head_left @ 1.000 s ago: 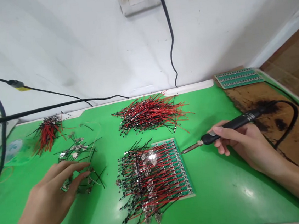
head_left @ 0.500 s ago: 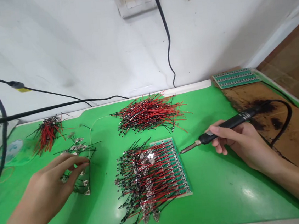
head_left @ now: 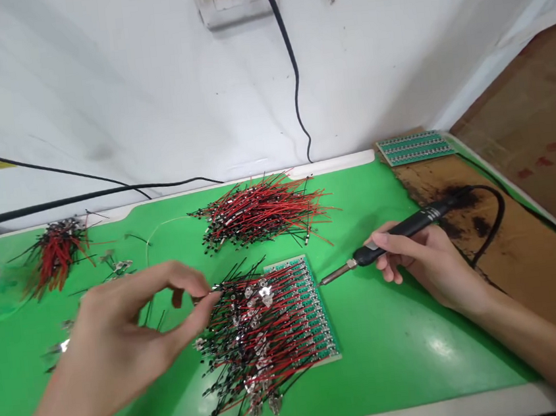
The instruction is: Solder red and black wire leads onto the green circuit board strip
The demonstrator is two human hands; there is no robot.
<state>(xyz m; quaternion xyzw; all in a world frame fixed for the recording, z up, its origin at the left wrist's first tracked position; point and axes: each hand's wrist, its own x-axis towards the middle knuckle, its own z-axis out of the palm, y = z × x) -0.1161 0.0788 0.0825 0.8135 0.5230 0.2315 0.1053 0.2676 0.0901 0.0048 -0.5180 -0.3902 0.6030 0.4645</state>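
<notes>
My right hand grips a black soldering iron, its metal tip pointing left at the right edge of a green circuit board. Many red and black wires lie across that board. My left hand hovers just left of those wires, thumb and forefinger pinched on a small wired part I can barely make out. A thin solder wire curves over the mat behind it.
A big pile of red and black wires lies behind the board and a smaller bundle at far left. Loose parts lie scattered on the green mat. More green boards rest at back right on scorched wood. Black cables run along the wall.
My left hand has lifted off the scattered parts at left and moved right to the board's wires, fingers now pinched. The right hand and iron drifted slightly left as the view shifted.
</notes>
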